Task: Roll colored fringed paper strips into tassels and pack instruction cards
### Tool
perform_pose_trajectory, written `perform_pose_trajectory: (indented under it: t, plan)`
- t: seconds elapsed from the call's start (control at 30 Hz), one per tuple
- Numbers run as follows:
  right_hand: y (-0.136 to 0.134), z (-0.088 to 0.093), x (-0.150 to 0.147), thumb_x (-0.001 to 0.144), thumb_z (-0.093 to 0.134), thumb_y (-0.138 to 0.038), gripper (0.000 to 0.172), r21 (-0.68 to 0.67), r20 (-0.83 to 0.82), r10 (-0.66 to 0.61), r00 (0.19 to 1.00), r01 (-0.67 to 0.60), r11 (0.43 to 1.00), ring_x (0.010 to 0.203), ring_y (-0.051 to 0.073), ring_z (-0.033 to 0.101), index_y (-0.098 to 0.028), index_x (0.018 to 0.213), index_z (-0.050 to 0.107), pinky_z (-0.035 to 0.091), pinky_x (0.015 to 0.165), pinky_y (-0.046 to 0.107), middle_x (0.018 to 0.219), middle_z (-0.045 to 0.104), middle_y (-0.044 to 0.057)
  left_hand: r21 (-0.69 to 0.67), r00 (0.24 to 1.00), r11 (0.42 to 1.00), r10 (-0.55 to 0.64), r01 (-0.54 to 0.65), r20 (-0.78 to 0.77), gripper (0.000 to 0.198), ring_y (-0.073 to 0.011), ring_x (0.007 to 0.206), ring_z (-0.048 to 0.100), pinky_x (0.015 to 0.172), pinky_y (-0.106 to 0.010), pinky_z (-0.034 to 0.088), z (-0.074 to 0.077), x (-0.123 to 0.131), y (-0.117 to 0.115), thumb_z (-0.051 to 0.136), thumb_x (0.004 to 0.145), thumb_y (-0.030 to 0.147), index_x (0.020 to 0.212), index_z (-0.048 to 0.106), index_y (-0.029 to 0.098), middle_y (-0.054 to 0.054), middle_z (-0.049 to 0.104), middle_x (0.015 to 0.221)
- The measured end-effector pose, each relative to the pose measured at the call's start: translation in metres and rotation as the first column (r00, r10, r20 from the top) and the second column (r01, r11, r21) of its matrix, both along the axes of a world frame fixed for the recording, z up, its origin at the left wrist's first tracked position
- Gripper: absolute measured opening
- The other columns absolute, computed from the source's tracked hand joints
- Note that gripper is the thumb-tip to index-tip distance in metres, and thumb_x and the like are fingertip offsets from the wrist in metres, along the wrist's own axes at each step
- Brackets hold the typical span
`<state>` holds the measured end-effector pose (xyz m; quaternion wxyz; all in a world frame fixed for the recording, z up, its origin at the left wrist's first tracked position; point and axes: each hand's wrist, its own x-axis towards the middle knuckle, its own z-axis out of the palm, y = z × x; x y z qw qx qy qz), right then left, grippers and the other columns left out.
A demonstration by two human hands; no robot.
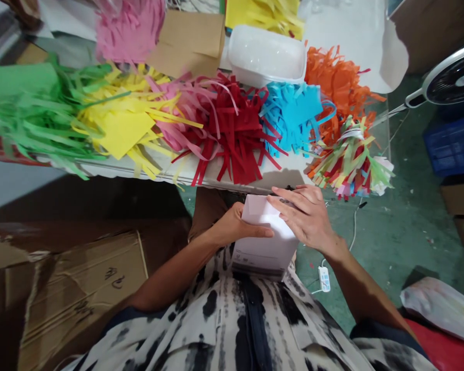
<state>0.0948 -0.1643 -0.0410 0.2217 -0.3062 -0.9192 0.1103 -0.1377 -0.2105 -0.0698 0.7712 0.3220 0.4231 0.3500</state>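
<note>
A white paper box with small print near its lower end is held in front of my body, below the table's front edge. My left hand grips it from the left, its thumb lying across the upper face. Over the far right corner, my right hand curves around the box, its fingers a little apart and touching it. The right thumb is hidden. Just beyond my right hand is a bundle of multicoloured paper strips, tied with white near its top and overhanging the table corner.
Fringed paper lies along the table: green, yellow, dark red, blue and orange. A white plastic tub stands behind. On the right are a fan and a power strip; cardboard lies left.
</note>
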Motion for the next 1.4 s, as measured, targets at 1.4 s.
perform_pose_trajectory:
  t: [1.4]
  plan:
    - [0.01, 0.016, -0.005, 0.088, 0.084, -0.02, 0.049, -0.095, -0.322, -0.022, 0.946, -0.009, 0.995, 0.08, 0.018, 0.071, -0.035, 0.133, 0.072, 0.059, 0.096, 0.046, 0.095, 0.081, 0.001, 0.017, 0.994, 0.999, -0.049, 0.048, 0.096, 0.054, -0.0221, 0.097, 0.068, 0.087, -0.031, 0.054, -0.002, -0.002, -0.003, 0.096, 0.069, 0.032, 0.118, 0.079, 0.015, -0.008, 0.077, 0.11]
